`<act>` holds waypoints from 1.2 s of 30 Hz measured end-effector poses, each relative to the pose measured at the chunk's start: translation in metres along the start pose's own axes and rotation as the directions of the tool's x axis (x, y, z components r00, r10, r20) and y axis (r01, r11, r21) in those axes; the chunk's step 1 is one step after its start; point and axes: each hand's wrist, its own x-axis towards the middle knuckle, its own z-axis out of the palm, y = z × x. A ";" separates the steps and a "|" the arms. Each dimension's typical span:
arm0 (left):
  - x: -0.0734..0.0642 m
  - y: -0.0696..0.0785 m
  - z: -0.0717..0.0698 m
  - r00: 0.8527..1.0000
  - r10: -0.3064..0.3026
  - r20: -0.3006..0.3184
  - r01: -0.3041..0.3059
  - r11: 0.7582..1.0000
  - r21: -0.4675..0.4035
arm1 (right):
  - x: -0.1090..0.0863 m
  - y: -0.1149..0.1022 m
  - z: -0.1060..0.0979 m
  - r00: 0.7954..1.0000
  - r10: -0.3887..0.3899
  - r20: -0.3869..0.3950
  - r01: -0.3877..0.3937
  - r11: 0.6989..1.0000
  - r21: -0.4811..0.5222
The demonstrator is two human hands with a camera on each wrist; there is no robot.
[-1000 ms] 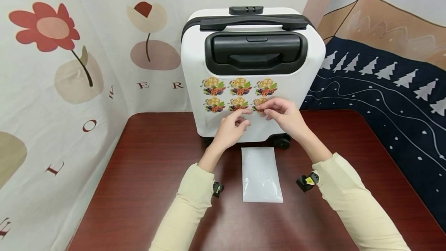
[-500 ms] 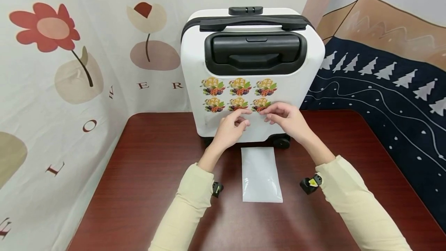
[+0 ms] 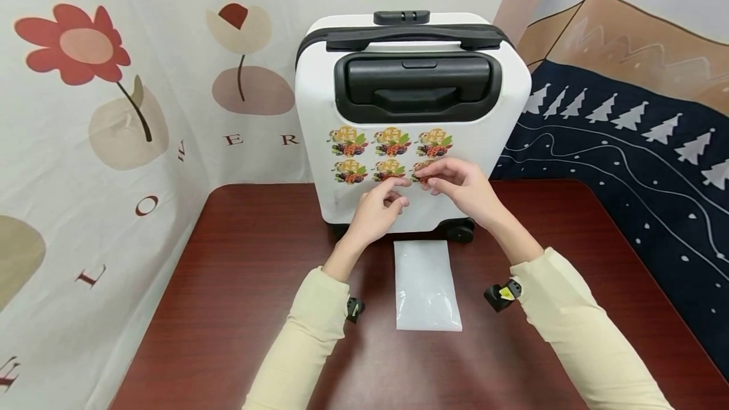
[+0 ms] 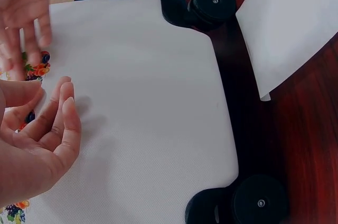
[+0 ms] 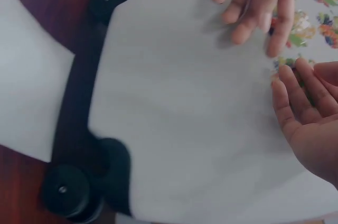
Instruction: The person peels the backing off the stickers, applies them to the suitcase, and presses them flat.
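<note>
Head view: the left hand (image 3: 377,207) rests relaxed, fingers loosely bent, against the white suitcase (image 3: 490,119) standing at the far side of the desk (image 3: 239,283); the right hand (image 3: 458,183) presses fingertips on the bottom-right sticker (image 3: 423,169); it could wrinkle or sit crooked if rubbed unevenly; a white bag (image 3: 426,285) lies nearer.
</note>
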 end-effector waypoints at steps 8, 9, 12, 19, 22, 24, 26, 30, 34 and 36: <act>-0.001 0.000 0.000 1.000 -0.006 0.010 0.007 1.000 -0.012 | -0.010 0.018 -0.005 0.996 0.085 -0.007 -0.085 0.995 -0.050; -0.001 0.001 0.000 1.000 -0.007 0.012 0.008 1.000 -0.014 | -0.011 0.018 -0.006 0.996 0.089 -0.009 -0.089 0.995 -0.054; -0.001 0.000 0.000 1.000 -0.009 0.012 0.009 1.000 -0.015 | -0.011 0.014 -0.006 0.996 0.085 -0.018 -0.086 0.994 -0.062; -0.001 -0.001 0.000 1.000 -0.015 0.011 0.016 1.000 -0.014 | -0.008 -0.004 -0.009 0.997 0.022 -0.072 -0.020 0.999 0.026; -0.001 -0.001 0.000 1.000 -0.014 0.011 0.014 1.000 -0.012 | -0.008 -0.007 -0.010 0.996 -0.003 -0.084 0.008 0.999 0.053; -0.002 -0.001 0.000 1.000 -0.013 0.013 0.013 1.000 -0.013 | -0.008 -0.006 -0.011 0.996 -0.004 -0.088 0.009 0.998 0.057; -0.002 -0.002 0.000 1.000 -0.012 0.014 0.012 1.000 -0.011 | -0.009 -0.003 -0.011 0.996 0.003 -0.090 0.002 0.999 0.049; -0.001 -0.003 0.000 1.000 -0.010 0.018 0.010 1.000 -0.008 | -0.012 0.003 -0.012 0.995 0.026 -0.098 -0.024 0.999 0.029; -0.002 -0.004 0.001 1.000 -0.010 0.023 0.010 1.000 -0.018 | -0.016 0.010 -0.012 0.993 0.049 -0.108 -0.045 0.998 0.033; -0.002 -0.004 0.001 1.000 -0.010 0.022 0.011 1.000 -0.020 | -0.017 0.012 -0.012 0.992 0.055 -0.112 -0.051 0.998 0.040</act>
